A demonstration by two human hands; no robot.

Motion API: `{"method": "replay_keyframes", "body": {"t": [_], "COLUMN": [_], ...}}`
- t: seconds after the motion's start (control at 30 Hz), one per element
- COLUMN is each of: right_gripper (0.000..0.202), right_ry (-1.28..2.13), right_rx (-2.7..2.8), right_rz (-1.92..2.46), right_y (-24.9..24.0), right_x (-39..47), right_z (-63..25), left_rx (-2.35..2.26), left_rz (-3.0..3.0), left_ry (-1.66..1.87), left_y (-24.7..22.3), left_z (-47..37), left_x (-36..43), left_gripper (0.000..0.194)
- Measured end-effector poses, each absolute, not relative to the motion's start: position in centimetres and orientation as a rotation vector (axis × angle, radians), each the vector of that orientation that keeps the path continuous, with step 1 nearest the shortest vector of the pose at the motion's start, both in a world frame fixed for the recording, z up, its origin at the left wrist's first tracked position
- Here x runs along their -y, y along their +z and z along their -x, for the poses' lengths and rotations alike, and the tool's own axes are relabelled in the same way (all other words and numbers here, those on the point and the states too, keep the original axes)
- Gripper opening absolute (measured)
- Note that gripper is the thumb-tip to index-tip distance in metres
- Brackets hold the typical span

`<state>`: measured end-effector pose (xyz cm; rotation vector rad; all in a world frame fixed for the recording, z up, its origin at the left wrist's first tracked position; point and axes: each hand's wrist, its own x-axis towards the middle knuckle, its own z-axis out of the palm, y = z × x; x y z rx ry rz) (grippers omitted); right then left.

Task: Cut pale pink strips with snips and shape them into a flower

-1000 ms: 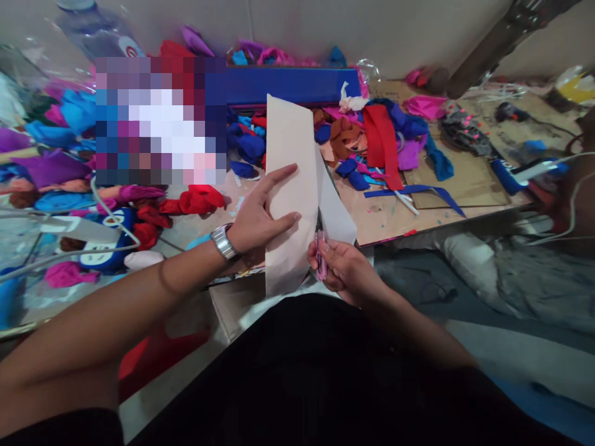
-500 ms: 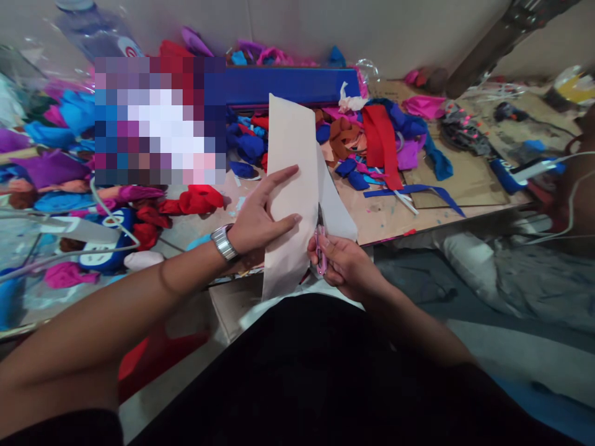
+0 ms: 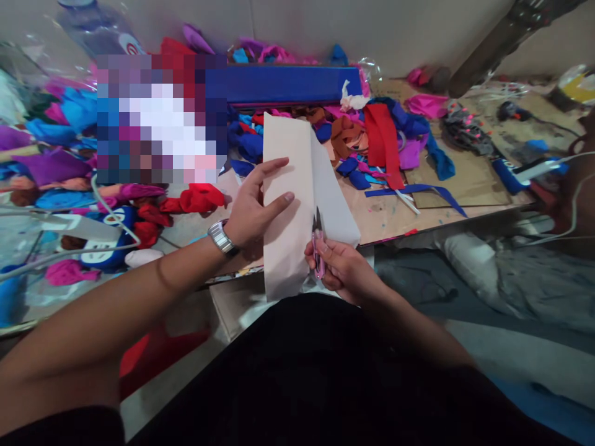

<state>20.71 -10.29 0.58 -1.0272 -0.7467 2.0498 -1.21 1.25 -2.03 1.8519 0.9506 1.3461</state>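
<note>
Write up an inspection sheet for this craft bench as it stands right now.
Surface: cardboard-covered table, brown, flecked with scraps.
Job's things: pale sheet held upright and partly split down its length; small pink-handled snips at the cut, blades pointing up.
Clutter: heaps of blue, red, purple and pink scraps; long blue box at the back; plastic bottle lying at far left.
Grippers: left hand with wristwatch pinches the sheet's left edge; right hand grips the snips.
Cables: white cable loops at left; another white cable at right.
Surroundings: plain wall behind; grey cloth lower right.
</note>
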Motion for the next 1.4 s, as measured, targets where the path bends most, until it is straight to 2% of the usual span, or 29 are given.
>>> {"method": "replay_keyframes", "body": {"t": [0.23, 0.93, 1.17, 1.4], "right_gripper": [0.043, 0.039, 0.040, 0.040], "right_ry": [2.049, 2.037, 2.047, 2.024], "right_rx": [0.757, 0.761, 0.750, 0.770], "right_rz": [1.034, 1.065, 1.053, 1.043], "right_y": [0.8, 1.1, 1.6, 1.5], "right_x": [10.2, 10.5, 10.6, 10.4], "right_z": [-20.7, -20.5, -20.6, -20.6], "left_rx": [-0.995, -0.974, -0.934, -0.919], "left_rz": [-1.860, -1.907, -1.835, -1.836], "left_ry": [1.352, 1.348, 1.284, 1.230], "left_y": [-1.9, -1.7, -1.0, -0.9], "left_z": [1.0, 1.1, 0.8, 0.9], "left_x": [-1.1, -1.0, -0.4, -0.3], "left_gripper": [0.070, 0.075, 0.057, 0.059]}}
